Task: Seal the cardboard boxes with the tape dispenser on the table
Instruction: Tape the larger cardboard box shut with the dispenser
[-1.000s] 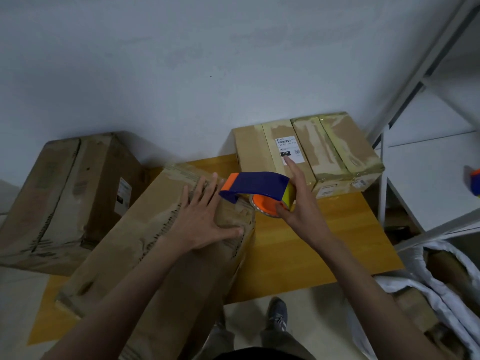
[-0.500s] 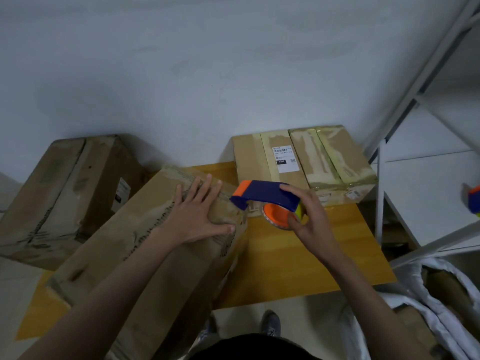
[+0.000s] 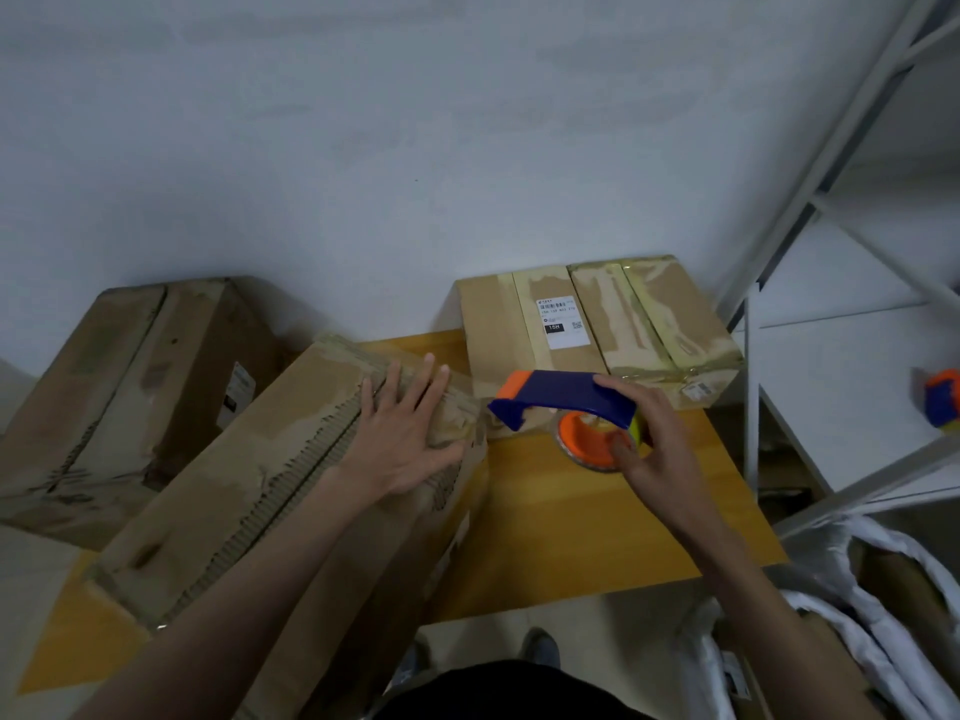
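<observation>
Both hands are apart: the right hand [image 3: 655, 449] is curled around the tape dispenser [image 3: 569, 407], held above the bench [image 3: 597, 532], while the left hand [image 3: 402, 439] is pressed flat on the long cardboard box [image 3: 249, 511]. Two taped boxes [image 3: 597, 330] are set behind.

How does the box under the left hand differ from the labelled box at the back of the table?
The box under the left hand is bigger, lies askew and hangs over the table's near edge; the labelled box is smaller and sits against the wall. The big box's top shows torn, exposed corrugation, while the labelled box has smooth tape strips and a white shipping label. The left hand presses flat on the big one; nothing touches the labelled one. Both are brown cardboard.
</observation>
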Demonstrator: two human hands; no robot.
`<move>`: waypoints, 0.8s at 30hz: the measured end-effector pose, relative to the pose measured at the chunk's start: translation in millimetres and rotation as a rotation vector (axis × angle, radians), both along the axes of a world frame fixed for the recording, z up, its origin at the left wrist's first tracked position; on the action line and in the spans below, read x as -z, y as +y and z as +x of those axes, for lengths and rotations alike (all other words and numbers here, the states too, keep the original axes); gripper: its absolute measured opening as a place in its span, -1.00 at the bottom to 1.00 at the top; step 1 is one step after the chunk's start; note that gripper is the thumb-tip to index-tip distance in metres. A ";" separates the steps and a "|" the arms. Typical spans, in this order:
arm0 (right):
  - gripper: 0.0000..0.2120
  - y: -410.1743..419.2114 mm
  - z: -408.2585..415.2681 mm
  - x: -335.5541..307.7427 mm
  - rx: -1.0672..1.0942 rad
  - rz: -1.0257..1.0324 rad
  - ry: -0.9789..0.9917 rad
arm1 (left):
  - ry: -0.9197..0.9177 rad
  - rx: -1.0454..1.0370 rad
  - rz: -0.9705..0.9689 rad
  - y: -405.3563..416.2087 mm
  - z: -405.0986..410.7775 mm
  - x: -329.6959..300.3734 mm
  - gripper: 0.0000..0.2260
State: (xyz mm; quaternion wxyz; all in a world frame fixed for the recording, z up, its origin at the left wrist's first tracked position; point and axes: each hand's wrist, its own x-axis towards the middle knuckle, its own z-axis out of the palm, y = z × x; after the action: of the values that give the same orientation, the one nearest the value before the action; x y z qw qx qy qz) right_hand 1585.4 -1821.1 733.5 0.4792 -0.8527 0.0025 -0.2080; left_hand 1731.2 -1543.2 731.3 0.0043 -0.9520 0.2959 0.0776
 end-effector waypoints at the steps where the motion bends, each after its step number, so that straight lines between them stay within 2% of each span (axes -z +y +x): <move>1: -0.44 -4.4 -5.6 1.4 -0.001 -0.006 0.008 | -0.001 0.006 0.006 -1.4 -0.5 -0.8 -0.08; 6: -0.41 0.0 -6.3 2.5 -0.001 -0.013 0.040 | -0.015 0.050 0.015 0.3 0.0 -1.3 -0.18; 12: -0.40 3.2 1.1 -10.8 -0.011 -0.103 0.039 | -0.015 0.050 0.011 -0.3 0.2 1.4 -0.20; 17: -0.36 13.6 17.2 -21.8 0.011 -0.288 0.037 | -0.009 0.047 -0.003 0.1 0.5 2.4 -0.20; 24: -0.59 33.4 31.5 -47.1 0.020 -0.455 0.003 | -0.014 0.031 -0.028 0.0 -0.8 2.1 -0.18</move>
State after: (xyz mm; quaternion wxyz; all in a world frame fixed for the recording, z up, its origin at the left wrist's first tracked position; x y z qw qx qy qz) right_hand 1617.0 -1787.7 780.6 0.2724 -0.9390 -0.0355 -0.2067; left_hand 1730.4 -1543.2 729.1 -0.0057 -0.9478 0.3117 0.0668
